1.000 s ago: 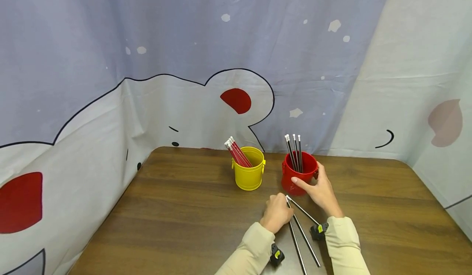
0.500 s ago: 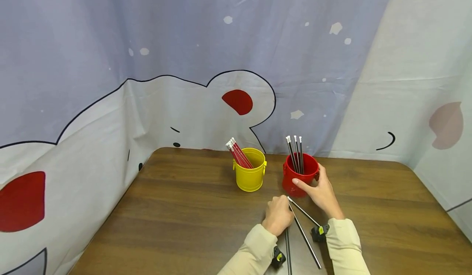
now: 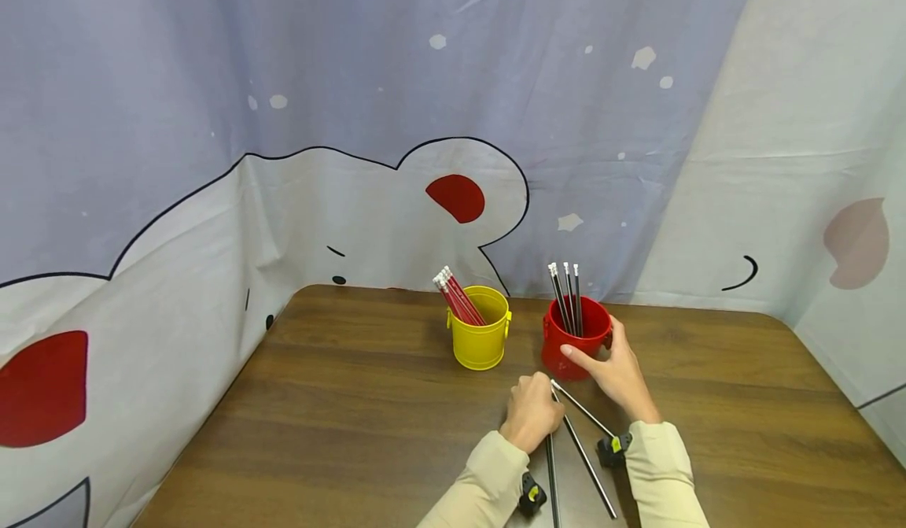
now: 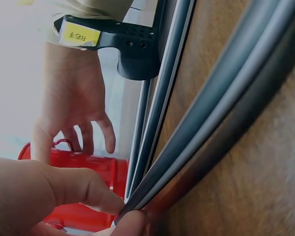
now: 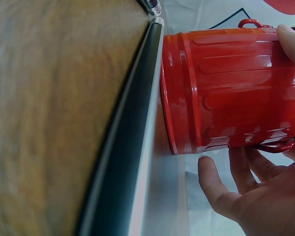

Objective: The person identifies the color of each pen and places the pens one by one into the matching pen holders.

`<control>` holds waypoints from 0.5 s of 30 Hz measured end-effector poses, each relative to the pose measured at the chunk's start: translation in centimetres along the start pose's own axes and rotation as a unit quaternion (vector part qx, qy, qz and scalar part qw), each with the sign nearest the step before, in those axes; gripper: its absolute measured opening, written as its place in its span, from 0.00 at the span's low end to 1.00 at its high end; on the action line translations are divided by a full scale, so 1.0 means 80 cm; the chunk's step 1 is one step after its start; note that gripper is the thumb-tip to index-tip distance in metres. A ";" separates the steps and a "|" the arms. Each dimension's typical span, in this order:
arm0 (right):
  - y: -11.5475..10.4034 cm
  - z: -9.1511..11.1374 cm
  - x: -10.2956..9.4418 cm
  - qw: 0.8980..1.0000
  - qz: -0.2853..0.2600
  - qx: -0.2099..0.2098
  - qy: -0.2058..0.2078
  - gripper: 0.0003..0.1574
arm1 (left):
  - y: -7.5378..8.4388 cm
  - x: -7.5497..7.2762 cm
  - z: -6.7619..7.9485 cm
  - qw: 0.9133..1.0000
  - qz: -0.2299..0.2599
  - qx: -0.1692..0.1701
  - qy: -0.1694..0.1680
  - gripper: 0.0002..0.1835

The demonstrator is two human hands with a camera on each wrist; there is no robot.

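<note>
In the head view my left hand pinches a black pencil near its upper end, close over the table. Thumb and forefinger meet on that pencil in the left wrist view. Two more black pencils, one steeper and one slanting, lie on the table between my arms. My right hand holds the upright red bucket, thumb on its front and fingers around its right side. Several black pencils with white eraser ends stand in this bucket.
Left of the red bucket stands a yellow bucket holding several red pencils that lean left. Behind the wooden table hangs a printed curtain. A black camera mount sits at my left wrist.
The lower end of the pencil at my left hand has swung left, and its eraser end is now hidden by my fingers. My right hand and both buckets stay in place.
</note>
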State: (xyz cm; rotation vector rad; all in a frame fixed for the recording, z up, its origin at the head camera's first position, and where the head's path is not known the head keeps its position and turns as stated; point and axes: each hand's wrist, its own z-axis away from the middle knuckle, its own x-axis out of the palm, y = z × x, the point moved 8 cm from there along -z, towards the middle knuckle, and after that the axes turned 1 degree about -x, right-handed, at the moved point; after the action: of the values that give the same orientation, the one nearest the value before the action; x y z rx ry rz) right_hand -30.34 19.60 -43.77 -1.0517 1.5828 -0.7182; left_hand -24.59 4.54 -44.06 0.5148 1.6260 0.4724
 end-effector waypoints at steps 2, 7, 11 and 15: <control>-0.001 0.000 0.000 1.000 0.000 0.000 0.000 0.58 | 0.000 -0.003 -0.001 1.000 0.004 0.000 0.007 0.15; -0.002 0.001 0.000 1.000 -0.009 -0.001 -0.001 0.58 | 0.002 -0.012 -0.003 1.000 0.012 -0.003 0.017 0.16; -0.004 0.002 0.001 1.000 -0.018 -0.005 -0.004 0.57 | 0.005 -0.021 -0.003 0.999 0.035 -0.009 0.019 0.16; -0.004 0.002 0.001 1.000 -0.015 -0.006 -0.004 0.57 | 0.009 -0.035 -0.004 0.998 0.057 -0.007 0.029 0.10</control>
State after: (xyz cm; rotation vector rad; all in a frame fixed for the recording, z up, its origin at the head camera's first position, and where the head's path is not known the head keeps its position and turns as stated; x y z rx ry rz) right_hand -30.07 19.39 -43.56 -1.0890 1.5693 -0.7245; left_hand -24.57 3.48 -41.37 0.5915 1.6531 0.5874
